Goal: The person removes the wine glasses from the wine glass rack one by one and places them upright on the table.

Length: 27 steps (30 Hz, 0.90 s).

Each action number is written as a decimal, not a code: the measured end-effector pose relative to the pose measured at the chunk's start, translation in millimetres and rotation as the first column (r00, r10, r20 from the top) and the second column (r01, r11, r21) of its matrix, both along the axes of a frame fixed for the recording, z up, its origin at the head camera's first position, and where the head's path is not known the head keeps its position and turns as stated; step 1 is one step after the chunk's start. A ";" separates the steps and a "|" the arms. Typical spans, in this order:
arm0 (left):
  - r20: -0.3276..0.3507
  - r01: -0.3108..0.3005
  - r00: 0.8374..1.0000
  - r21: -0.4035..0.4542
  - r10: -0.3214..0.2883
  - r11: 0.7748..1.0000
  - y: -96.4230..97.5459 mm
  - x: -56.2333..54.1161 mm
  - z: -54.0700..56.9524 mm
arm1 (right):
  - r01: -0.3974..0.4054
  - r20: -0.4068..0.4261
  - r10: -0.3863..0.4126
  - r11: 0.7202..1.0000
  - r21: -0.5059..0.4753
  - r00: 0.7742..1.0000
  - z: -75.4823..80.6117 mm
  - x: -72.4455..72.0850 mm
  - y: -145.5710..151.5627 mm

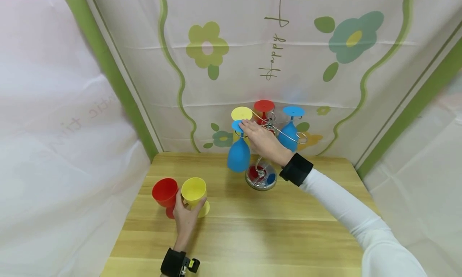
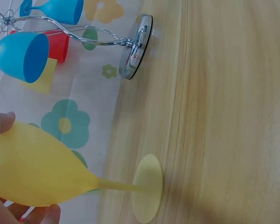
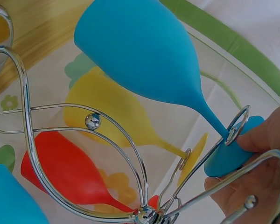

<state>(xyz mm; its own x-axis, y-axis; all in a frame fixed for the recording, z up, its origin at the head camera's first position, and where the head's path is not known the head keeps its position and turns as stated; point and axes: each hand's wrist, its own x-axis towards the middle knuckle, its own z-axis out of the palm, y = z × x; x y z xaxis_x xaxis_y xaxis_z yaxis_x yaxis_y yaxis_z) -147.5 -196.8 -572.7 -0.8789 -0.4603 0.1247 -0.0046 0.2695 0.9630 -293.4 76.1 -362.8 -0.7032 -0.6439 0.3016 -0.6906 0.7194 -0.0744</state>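
Observation:
My left hand holds the bowl of an upright yellow goblet, thumb on one side and fingers on the other. In the left wrist view, the foot of this goblet stands at the tabletop. A red goblet stands upright just left of that hand. With my right hand I pinch the foot of an upside-down blue goblet. Its stem sits in a wire loop of the chrome goblet rack, bowl hanging below.
On the rack also hang a yellow goblet, a red goblet and a second blue goblet, all upside down. A flowered curtain rises behind the wooden table, with pale fabric at both sides.

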 end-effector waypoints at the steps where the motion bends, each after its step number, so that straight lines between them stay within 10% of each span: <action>1: 0.004 0.004 1.000 0.001 -0.004 1.000 -0.4 0.0 -0.1 | 0.005 0.002 -0.005 1.000 -0.001 1.000 0.2 -0.1 0.5; 27: 0.014 0.009 1.000 0.039 -0.009 0.999 0.1 2.7 3.4 | 0.065 -0.016 -0.065 0.998 -0.019 0.998 -0.2 11.8 9.2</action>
